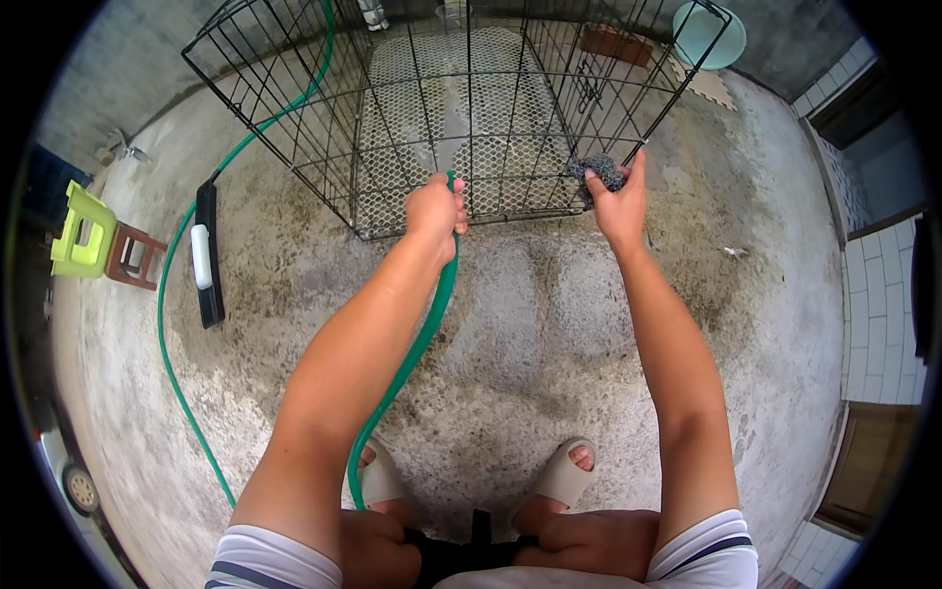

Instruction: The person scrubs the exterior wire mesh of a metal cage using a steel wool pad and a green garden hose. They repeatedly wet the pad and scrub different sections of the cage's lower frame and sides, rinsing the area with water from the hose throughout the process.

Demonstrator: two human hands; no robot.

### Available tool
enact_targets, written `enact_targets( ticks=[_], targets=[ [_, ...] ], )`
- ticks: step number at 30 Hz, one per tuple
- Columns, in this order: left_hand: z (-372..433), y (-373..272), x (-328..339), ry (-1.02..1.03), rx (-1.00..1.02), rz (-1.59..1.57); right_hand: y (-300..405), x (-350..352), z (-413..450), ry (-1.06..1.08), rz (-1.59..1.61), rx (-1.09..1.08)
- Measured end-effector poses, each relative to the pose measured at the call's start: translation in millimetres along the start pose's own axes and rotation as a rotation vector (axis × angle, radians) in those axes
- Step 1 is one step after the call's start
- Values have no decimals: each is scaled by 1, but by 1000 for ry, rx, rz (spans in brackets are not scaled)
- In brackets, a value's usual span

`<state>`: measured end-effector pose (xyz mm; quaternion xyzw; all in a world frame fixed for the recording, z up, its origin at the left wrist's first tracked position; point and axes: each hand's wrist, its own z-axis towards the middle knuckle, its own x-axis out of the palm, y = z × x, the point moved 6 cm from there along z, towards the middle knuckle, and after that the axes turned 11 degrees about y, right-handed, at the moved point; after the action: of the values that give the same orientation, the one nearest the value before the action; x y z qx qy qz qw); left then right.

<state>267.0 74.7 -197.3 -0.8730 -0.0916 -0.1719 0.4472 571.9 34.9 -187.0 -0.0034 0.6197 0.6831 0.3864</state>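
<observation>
My left hand (433,209) grips a green garden hose (439,294) near its end, and water (447,143) sprays from it away from me. Ahead stands a black wire cage (471,76), its near side facing me. Inside lies a pale mesh floor panel (471,166), which the spray passes over. My right hand (620,202) holds a grey mesh scouring pad (602,174) against the cage's near right corner, with one finger stretched up along the corner wire. The hose trails down between my left arm and my feet.
On the wet concrete floor (508,316) at left lies a black bar-shaped object with a white handle (201,256). Beyond it stand a lime-green plastic stool (85,232) and a brown stool (132,254). Behind the cage's right side are a light-green basin (709,37) and bricks (617,46).
</observation>
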Motion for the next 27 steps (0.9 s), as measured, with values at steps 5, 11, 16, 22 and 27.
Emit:
enact_targets(
  ticks=[5,11,16,22,27],
  targets=[
    [1,2,-5,-17,-3,55,-8,-1,12,219,326,158],
    [10,8,-15,-86,-21,89,-2,-10,7,231,255,161],
    [16,8,-24,-142,17,146,19,-13,-29,247,91,132],
    [11,12,-36,-141,-46,247,38,-19,-83,257,228,161],
    [15,7,-45,-123,-23,351,50,-25,-125,237,153,119]
  ],
)
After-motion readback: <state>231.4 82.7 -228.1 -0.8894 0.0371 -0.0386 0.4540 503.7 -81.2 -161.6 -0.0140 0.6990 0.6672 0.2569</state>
